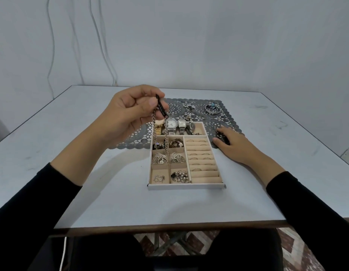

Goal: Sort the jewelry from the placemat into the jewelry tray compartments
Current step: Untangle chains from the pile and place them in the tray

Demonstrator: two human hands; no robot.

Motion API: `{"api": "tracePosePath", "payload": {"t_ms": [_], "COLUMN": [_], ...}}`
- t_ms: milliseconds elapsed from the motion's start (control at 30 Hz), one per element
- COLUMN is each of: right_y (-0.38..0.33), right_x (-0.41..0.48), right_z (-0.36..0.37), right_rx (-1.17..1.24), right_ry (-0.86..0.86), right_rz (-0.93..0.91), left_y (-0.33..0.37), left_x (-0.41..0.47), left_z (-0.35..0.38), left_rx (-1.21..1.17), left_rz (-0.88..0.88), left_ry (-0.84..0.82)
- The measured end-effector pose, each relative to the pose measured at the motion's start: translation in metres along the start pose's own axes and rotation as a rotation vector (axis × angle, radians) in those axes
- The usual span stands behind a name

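Left hand (pixel 130 112) pinches the bracelet (pixel 162 108) high so its chain hangs free over the tray (pixel 186 186); right hand (pixel 233 146) rests flat on the placemat (pixel 228 123).

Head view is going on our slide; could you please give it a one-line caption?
Left hand holds a chain bracelet above the jewelry tray while the right hand rests on the placemat.

The placemat (pixel 218 118) by the table's (pixel 111 202) far edge is dark grey with a lace-like cutout pattern. The jewelry tray (pixel 186 186) is beige inside and white outside. It holds a gold watch (pixel 158 125) and a silver, white-dialled watch (pixel 171 124). The chain bracelet (pixel 161 107) is silver with a black bar. The table is pale blue-grey with a brown near edge. The sleeve (pixel 33 202) is black.
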State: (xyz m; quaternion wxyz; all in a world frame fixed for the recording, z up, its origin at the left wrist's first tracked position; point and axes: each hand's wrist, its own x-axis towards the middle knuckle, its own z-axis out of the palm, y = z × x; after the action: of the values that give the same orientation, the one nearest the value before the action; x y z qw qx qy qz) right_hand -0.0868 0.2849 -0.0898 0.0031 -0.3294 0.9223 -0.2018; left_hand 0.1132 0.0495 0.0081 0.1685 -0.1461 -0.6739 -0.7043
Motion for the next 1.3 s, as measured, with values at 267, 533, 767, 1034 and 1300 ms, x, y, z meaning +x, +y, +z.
{"api": "tracePosePath", "payload": {"t_ms": [267, 533, 767, 1034, 1300], "right_y": [-0.001, -0.002, -0.005, -0.004, -0.001], "right_x": [-0.001, -0.001, -0.003, -0.001, 0.0], "right_z": [-0.001, -0.002, -0.004, -0.004, -0.003], "right_rx": [0.011, 0.006, -0.003, -0.01, -0.009], "right_ry": [-0.007, -0.006, -0.01, -0.015, -0.03], "right_rz": [0.002, 0.0, 0.0, 0.008, 0.025], "left_y": [0.014, 0.007, 0.0, -0.008, -0.026], "left_x": [0.004, -0.001, -0.009, -0.013, -0.017], "left_z": [0.0, 0.002, -0.004, -0.012, -0.005], "left_rx": [0.012, 0.008, 0.022, 0.013, -0.012], "left_rz": [0.032, 0.006, -0.034, -0.063, -0.119], "left_ry": [-0.022, -0.036, -0.034, -0.037, -0.091]}}
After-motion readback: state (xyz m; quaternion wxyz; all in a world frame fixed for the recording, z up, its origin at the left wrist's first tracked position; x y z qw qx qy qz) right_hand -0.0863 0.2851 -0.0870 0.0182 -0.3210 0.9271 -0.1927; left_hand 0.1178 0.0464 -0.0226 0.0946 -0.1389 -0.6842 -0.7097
